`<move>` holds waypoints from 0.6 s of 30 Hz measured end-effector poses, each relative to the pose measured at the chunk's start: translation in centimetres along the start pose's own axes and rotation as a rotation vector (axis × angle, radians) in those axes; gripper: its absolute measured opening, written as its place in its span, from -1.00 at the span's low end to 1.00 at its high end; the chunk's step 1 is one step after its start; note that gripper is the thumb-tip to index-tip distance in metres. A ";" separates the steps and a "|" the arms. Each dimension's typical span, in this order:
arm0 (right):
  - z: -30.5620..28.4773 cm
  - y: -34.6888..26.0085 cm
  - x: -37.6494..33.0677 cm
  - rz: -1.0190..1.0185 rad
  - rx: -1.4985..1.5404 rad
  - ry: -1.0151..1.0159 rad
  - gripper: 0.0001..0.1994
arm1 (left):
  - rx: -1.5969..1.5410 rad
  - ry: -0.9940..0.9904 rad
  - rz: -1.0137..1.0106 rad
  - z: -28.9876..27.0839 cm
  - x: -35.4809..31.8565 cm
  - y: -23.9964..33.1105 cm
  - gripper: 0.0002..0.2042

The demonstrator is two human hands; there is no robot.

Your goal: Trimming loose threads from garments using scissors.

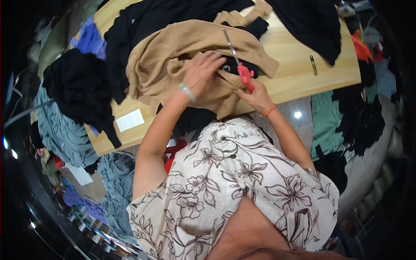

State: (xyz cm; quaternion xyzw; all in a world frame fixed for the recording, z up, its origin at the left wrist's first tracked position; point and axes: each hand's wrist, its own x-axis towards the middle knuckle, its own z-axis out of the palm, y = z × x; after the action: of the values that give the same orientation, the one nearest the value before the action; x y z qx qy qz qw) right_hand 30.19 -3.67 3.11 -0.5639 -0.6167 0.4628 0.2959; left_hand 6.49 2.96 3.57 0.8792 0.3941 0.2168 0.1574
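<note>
A tan knit garment (160, 43) lies bunched on the table in front of me, its dark inside showing at an opening near the middle. My left hand (201, 73) rests on it beside that opening, fingers stretched out and palm down, with a pale bracelet at the wrist. To its right, my right hand (255, 96) is closed around red-handled scissors (245, 77), whose long metal blade points away from me over the tan cloth. The right thumb is by the garment's near right edge. A small round mark shows on the dark fabric between the hands.
The wooden table (294, 73) also bears black garments (147, 17) at the back, a black heap (80, 82) at left, small thread snips (313, 65) at right and a white paper (129, 120). Grey cloth (60, 125) and green cloth (327, 117) pile up beside the table.
</note>
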 end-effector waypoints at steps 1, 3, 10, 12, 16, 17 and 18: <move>-0.5 -0.9 -0.7 0.018 0.044 -0.039 -0.72 | 0.041 -0.044 0.074 0.0 0.9 0.0 -0.41; -1.9 -3.4 -1.6 0.111 0.111 -0.155 -0.73 | -0.062 -0.239 0.051 -0.7 1.6 -0.6 -0.47; -7.6 -9.5 -2.1 0.018 0.386 -0.211 -0.71 | -0.310 -0.048 0.045 -9.1 3.5 -1.6 -0.78; -7.8 -10.2 -1.3 0.068 0.262 -0.215 -0.65 | -0.273 0.133 -0.024 -12.7 4.6 -0.5 -0.70; -6.4 -10.0 0.6 -0.259 -0.271 0.132 -0.66 | -0.317 0.352 0.145 -18.5 7.3 4.3 -0.71; -6.3 -10.5 1.0 -0.225 -0.258 0.219 -0.67 | -0.437 0.439 0.202 -18.9 7.9 5.7 -0.70; -6.7 -10.7 1.4 -0.236 -0.289 0.260 -0.69 | -0.562 0.586 0.250 -19.4 8.5 6.8 -0.78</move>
State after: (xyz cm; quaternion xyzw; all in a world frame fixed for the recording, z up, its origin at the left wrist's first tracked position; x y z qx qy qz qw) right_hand 31.31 -0.08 15.23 -0.5793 -0.6950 0.2549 0.3411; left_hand 5.96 7.12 25.41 0.7441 0.2381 0.5741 0.2449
